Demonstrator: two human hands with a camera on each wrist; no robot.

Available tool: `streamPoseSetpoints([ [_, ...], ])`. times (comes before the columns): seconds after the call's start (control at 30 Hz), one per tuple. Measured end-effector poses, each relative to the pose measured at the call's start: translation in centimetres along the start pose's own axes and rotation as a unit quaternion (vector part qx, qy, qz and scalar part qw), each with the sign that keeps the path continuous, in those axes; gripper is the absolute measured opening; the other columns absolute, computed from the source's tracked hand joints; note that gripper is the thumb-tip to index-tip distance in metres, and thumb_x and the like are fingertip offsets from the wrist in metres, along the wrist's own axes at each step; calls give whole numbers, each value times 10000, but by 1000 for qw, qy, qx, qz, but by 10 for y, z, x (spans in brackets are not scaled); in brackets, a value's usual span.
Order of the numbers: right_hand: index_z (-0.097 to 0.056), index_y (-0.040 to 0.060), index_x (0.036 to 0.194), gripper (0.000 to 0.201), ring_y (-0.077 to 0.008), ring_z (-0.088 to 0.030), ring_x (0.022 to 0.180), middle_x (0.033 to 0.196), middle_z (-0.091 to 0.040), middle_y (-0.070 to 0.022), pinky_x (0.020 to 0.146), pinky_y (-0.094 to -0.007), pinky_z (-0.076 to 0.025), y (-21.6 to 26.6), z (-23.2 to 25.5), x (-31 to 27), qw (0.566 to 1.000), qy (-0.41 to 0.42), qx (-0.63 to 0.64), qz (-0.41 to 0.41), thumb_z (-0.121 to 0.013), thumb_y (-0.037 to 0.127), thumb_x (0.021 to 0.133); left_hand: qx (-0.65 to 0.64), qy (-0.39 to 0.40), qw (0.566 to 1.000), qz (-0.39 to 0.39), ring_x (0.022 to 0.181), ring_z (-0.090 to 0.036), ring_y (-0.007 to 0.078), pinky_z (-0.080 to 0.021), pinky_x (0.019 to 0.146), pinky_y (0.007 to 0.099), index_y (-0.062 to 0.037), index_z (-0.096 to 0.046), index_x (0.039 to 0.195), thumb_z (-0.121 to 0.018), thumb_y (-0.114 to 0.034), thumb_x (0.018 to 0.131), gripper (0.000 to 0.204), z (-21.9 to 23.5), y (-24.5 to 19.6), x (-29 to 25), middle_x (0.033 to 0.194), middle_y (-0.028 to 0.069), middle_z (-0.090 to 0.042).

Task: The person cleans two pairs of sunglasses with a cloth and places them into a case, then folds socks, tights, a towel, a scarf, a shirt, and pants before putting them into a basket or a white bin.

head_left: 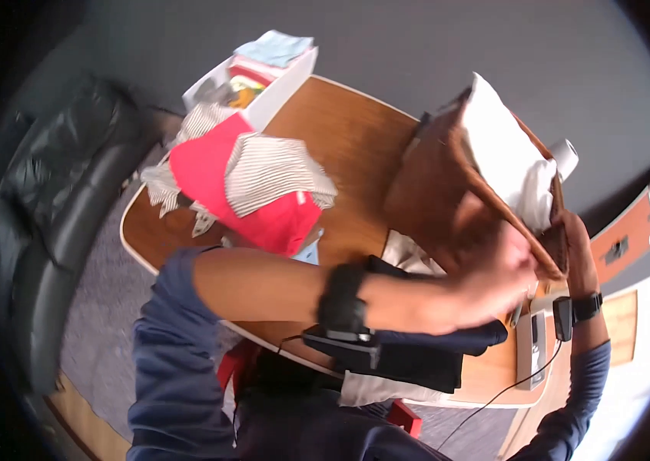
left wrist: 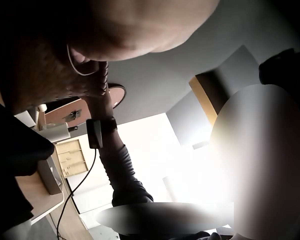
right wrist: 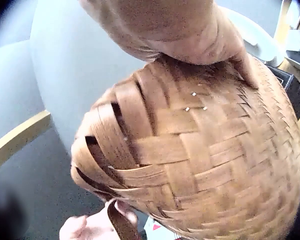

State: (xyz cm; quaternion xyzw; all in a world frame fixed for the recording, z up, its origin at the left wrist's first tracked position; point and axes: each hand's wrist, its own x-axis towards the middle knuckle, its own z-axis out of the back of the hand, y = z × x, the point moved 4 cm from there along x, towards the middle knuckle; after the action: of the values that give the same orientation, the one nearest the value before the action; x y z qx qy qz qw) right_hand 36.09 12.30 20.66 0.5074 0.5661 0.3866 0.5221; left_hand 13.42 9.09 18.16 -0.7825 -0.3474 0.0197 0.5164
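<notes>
A brown woven basket (head_left: 432, 180) stands tilted over the right part of the table, its opening turned to the right. White cloth (head_left: 498, 131) fills the opening. My left hand (head_left: 494, 269), blurred, reaches across to the near side of the rim. In the right wrist view, the fingers of the left hand (right wrist: 97, 225) hold a brown strap (right wrist: 121, 222) at the basket's lower edge. My right hand (head_left: 578, 246) grips the rim at the right end. Its thumb lies along the weave (right wrist: 190, 150) in the right wrist view.
Red cloth (head_left: 202, 157) and striped cloth (head_left: 267, 173) lie heaped on the table's left. Behind them stands a white box (head_left: 283, 88) of folded cloths. Dark folded clothes (head_left: 417, 369) lie at the front edge. A black couch (head_left: 56, 215) stands left.
</notes>
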Motion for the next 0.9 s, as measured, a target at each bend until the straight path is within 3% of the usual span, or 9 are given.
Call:
streamPoseSetpoints([
  [0.1, -585, -56, 1209, 334, -269, -691, 1028, 1148, -668, -165, 963, -401, -575, -2, -5, -18, 1000, 15, 2, 6, -504, 146, 956, 230, 99, 965, -77, 745, -658, 163, -500, 583, 325, 50, -639, 1079, -614, -83, 919, 209, -20, -8, -14, 955, 132, -679],
  [0.2, -605, -43, 1177, 313, -250, -680, 1019, 1140, -669, -141, 949, -391, -563, 4, 9, -27, 1000, 13, 9, 25, -522, 173, 967, 176, 130, 974, -55, 706, -681, 208, -520, 601, 358, 45, -670, 1038, -683, -180, 921, 254, 18, -51, -4, 933, 176, -702],
  [0.23, -612, -39, 1166, 307, -244, -676, 1016, 1137, -670, -132, 945, -387, -559, 4, 14, -26, 999, 9, 12, 31, -528, 182, 971, 302, 31, 948, -94, 705, -701, 210, -536, 616, 360, 46, -681, 1007, -709, -232, 914, 295, 44, -72, 10, 921, 197, -713],
  [0.33, -631, -26, 1135, 294, -226, -665, 1006, 1129, -671, -107, 932, -377, -546, 8, 45, -6, 997, -8, -40, 60, -546, 209, 981, 645, -166, 664, -341, 668, -731, 224, -591, 606, 355, 60, -687, 974, -737, -355, 906, 423, 130, -107, 77, 879, 204, -735],
  [0.4, -662, -12, 1032, 247, -183, -663, 912, 1028, -686, -78, 844, -322, -533, 20, 107, 35, 949, -13, -302, 89, -559, 207, 982, 608, -79, 786, 76, 673, -732, 238, -620, 565, 359, 80, -677, 981, -743, -399, 879, 494, 146, -108, 86, 894, 196, -736],
  [0.47, -668, -33, 997, 248, -101, -628, 821, 880, -670, -11, 725, -254, -484, 11, 101, 44, 954, -60, -285, 64, -550, 183, 970, 591, -37, 783, 193, 691, -737, 286, -634, 516, 402, 84, -667, 1141, -682, -279, 882, 446, 166, -78, 111, 953, 211, -724],
  [0.63, -648, -21, 976, 183, -124, -546, 758, 825, -593, 1, 675, -305, -470, 23, 121, 63, 893, -189, -364, 182, -571, 135, 916, 484, -27, 869, 103, 628, -643, 185, -531, 521, 364, 28, -646, 849, -644, -265, 857, 294, 198, -82, 122, 742, 93, -625],
  [0.77, -647, 18, 1006, 162, -140, -579, 861, 909, -611, -24, 780, -294, -482, 54, 83, 88, 924, -104, -271, 249, -593, 153, 936, 693, -101, 713, 28, 730, -658, 269, -525, 676, 418, -8, -722, 745, -666, -199, 753, 199, 256, -129, 155, 769, 163, -694],
  [0.9, -685, 39, 900, 237, -110, -585, 804, 835, -633, -10, 739, -291, -483, 70, -8, 130, 909, -36, -249, 334, -607, 261, 929, 765, -150, 626, 15, 660, -440, 154, -412, 602, 384, -26, -510, 699, -698, -204, 771, 268, 283, -198, 123, 663, 49, -518],
])
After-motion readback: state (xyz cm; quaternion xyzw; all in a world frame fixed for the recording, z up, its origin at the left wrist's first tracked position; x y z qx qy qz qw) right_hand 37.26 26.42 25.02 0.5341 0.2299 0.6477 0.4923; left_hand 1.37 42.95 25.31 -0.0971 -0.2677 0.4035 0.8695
